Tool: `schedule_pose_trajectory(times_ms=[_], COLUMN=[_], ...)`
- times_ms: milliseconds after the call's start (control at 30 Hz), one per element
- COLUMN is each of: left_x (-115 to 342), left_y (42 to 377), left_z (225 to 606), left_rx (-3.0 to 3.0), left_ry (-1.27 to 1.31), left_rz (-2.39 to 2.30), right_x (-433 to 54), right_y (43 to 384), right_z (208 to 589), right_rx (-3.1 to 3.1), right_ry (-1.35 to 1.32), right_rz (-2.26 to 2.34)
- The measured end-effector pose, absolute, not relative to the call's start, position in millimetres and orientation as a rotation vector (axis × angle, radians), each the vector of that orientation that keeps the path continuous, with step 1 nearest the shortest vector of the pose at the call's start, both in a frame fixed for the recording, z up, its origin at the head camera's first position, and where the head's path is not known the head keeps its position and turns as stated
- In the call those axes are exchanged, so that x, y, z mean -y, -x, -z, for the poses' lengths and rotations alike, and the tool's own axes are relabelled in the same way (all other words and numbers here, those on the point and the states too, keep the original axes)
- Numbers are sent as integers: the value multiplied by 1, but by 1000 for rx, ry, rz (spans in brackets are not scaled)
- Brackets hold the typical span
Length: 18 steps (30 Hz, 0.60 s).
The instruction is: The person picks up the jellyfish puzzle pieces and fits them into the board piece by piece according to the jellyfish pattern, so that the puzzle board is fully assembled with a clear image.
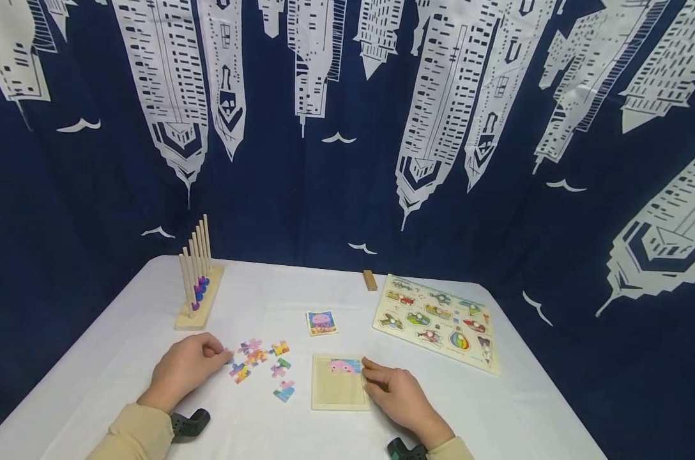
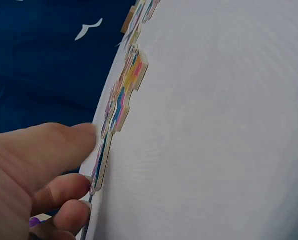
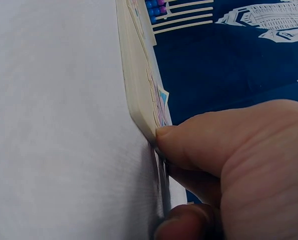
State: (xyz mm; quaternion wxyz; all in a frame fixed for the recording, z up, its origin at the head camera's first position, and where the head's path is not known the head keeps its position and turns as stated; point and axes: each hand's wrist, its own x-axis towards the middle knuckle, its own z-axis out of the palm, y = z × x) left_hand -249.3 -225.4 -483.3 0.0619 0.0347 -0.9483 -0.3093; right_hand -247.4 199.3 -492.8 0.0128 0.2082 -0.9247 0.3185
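Against the tray (image 1: 336, 391), right fingers (image 1: 382, 372) half-bent

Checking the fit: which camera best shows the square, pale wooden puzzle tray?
The head view: it shows the square, pale wooden puzzle tray from above, pink-and-blue flat pieces along its far side, the rest bare. The right wrist view shows mainly its side edge, by the right hand; the left wrist view doesn't clearly show it.

From here I see tan sleeves (image 1: 137, 436) at eight and five o'clock, each with a smooth black wrist unit (image 1: 192, 423) beside it.
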Motion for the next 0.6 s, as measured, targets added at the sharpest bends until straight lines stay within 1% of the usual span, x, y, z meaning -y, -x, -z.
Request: schedule_pose_trajectory(times_ms=[233, 600], left_x=[222, 217], left_y=[249, 249], left_z=[483, 481], left_rx=[2906, 2879], left_ry=[-126, -75], left_rz=[966, 937], right_x=[-198, -199], right_y=[246, 245], right_z=[491, 491], right_rx=[2883, 2889], right_ry=[-650, -639], right_rz=[-1011, -1013])
